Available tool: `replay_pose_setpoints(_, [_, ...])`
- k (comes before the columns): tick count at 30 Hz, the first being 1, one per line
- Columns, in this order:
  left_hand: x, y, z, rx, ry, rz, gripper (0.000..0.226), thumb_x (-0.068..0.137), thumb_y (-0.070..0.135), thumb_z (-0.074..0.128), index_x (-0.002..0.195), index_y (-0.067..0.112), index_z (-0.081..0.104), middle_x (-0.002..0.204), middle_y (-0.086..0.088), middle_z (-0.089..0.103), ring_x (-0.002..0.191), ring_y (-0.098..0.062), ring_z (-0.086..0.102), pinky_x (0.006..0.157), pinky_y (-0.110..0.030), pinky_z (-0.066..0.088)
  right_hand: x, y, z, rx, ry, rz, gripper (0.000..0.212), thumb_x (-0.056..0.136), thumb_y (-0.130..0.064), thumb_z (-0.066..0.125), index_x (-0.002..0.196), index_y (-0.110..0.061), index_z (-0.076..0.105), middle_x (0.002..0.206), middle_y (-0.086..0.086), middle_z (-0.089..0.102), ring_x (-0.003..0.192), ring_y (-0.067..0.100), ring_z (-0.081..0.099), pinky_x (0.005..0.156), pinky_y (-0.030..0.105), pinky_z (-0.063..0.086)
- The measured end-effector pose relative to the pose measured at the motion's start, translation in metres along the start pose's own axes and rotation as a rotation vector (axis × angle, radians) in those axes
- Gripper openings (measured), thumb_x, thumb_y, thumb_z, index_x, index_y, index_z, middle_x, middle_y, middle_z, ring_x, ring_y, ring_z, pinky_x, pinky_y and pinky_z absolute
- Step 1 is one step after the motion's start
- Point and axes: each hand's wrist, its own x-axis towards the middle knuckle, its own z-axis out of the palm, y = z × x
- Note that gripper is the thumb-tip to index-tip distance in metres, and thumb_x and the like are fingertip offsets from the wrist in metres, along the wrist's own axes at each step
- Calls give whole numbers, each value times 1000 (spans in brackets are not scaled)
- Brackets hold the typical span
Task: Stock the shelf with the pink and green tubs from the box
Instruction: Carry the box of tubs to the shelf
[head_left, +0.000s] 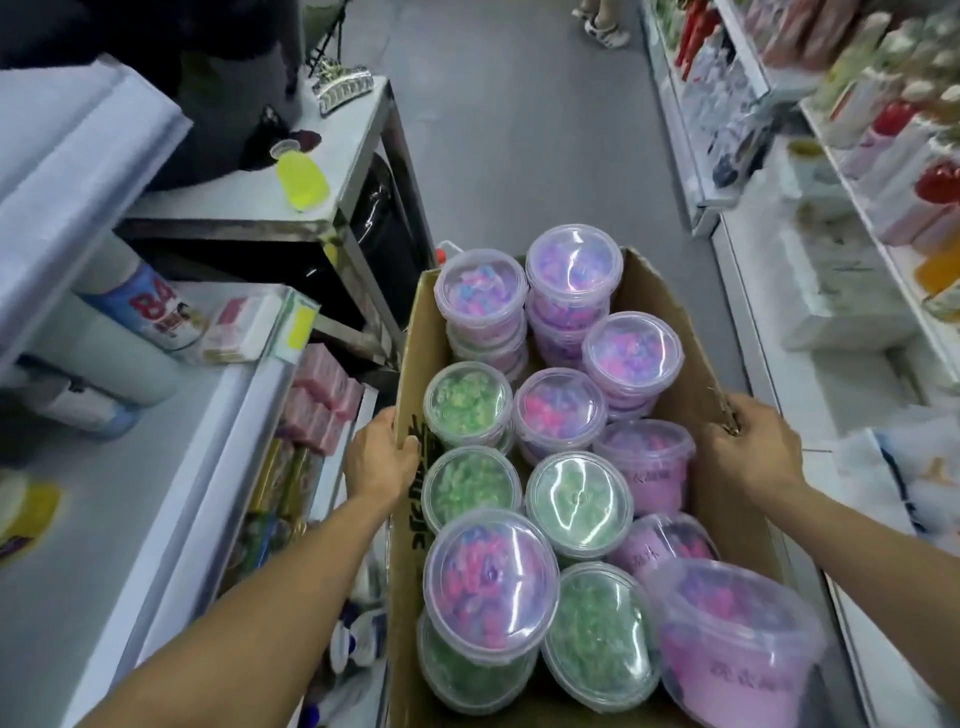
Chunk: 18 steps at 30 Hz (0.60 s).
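A long cardboard box (675, 332) lies in the aisle, open at the top and packed with several clear-lidded tubs. Pink and purple tubs (574, 267) are stacked at its far end and along the right side. Green tubs (467, 402) fill the near left part. My left hand (382, 457) grips the box's left wall from outside, thumb over the rim. My right hand (756, 441) holds the top edge of the right wall.
White shelves (852, 171) with bottles and packets run along the right. On the left are a white shelf (171, 467) with sprays and pink packs, and a metal table (249, 202) bearing a yellow bottle (301, 179). A person's feet (605, 26) stand far down the grey aisle.
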Motion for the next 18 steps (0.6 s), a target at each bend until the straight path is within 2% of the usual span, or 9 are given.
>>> replay_pose_setpoints(4, [48, -7, 21, 16, -14, -18, 14, 85, 17, 63, 99, 16, 59, 82, -5, 68, 77, -29, 65, 72, -42, 54, 37, -5, 40, 4, 34, 5, 45, 68, -33, 47, 107, -18, 66, 88, 17, 69, 84, 39, 64, 73, 38, 48])
replay_pose_setpoints(7, [80, -17, 38, 22, -23, -22, 19, 87, 19, 62, 106, 17, 60, 88, -4, 69, 79, -29, 65, 74, -41, 55, 60, -4, 71, 18, 46, 31, 35, 75, -26, 52, 105, -13, 65, 87, 18, 70, 83, 39, 64, 75, 41, 50])
replay_pose_setpoints(10, [108, -25, 52, 33, -13, -19, 20, 87, 19, 62, 106, 16, 59, 88, -5, 69, 79, -29, 65, 73, -42, 55, 79, -2, 97, 44, 66, 16, 34, 73, -24, 48, 100, -12, 64, 83, 16, 70, 80, 37, 65, 75, 42, 52])
replay_pose_setpoints(15, [142, -39, 69, 31, -7, -10, 25, 86, 18, 63, 111, 17, 60, 91, -6, 71, 81, -29, 66, 73, -44, 56, 104, 4, 129, 0, 51, -2, 19, 80, -9, 58, 98, -9, 64, 79, 16, 67, 75, 37, 62, 68, 40, 51])
replay_pose_setpoints(18, [152, -51, 78, 19, -12, -20, 29, 85, 19, 63, 114, 20, 59, 91, -3, 71, 81, -27, 66, 74, -44, 56, 114, 8, 147, -5, 44, 13, 15, 79, -10, 59, 94, -10, 62, 71, 13, 62, 67, 36, 58, 65, 41, 51])
